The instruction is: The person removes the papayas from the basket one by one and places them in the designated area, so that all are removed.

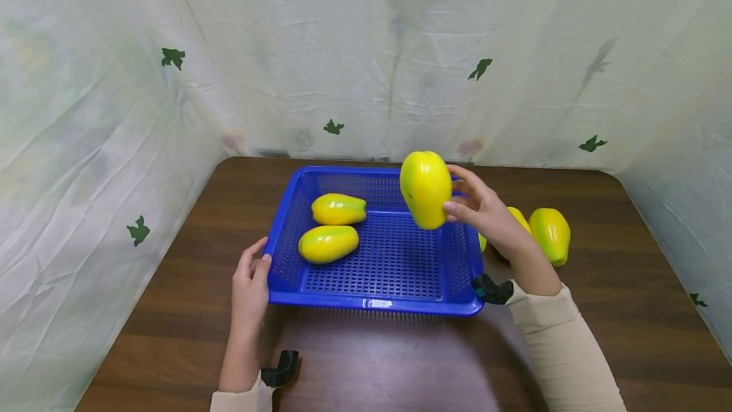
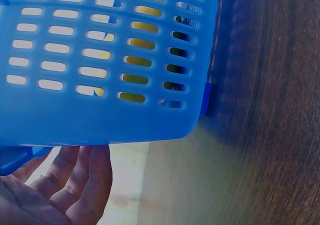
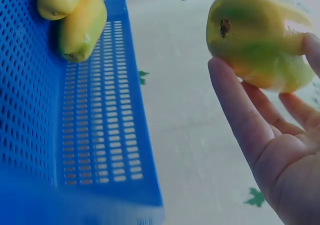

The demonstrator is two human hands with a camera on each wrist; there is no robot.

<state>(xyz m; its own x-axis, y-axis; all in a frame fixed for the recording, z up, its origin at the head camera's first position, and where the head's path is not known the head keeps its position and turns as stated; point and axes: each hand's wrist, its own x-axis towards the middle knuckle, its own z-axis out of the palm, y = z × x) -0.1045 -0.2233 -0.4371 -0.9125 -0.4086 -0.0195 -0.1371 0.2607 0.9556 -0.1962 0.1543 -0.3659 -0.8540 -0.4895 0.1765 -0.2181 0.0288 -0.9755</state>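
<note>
My right hand (image 1: 483, 208) holds a yellow-green papaya (image 1: 425, 189) upright above the right part of a blue plastic basket (image 1: 374, 303). In the right wrist view, the thumb and fingers grip the papaya (image 3: 255, 35), whose dark-scarred end faces the camera. At the basket's left side, my left hand (image 1: 251, 281) grips the rim; the left wrist view has its fingers (image 2: 97, 185) bent against the rim. Inside the basket, towards the left, lie two more papayas, a rear one (image 1: 338, 209) and a front one (image 1: 328, 244).
Right of the basket, a ridged papaya (image 1: 550, 236) lies on the brown wooden table (image 1: 617, 310). Other yellow fruit (image 1: 519, 218) beside it is partly hidden by my right arm. A pale curtain with green leaf shapes (image 1: 366, 68) stands behind the table and along its sides.
</note>
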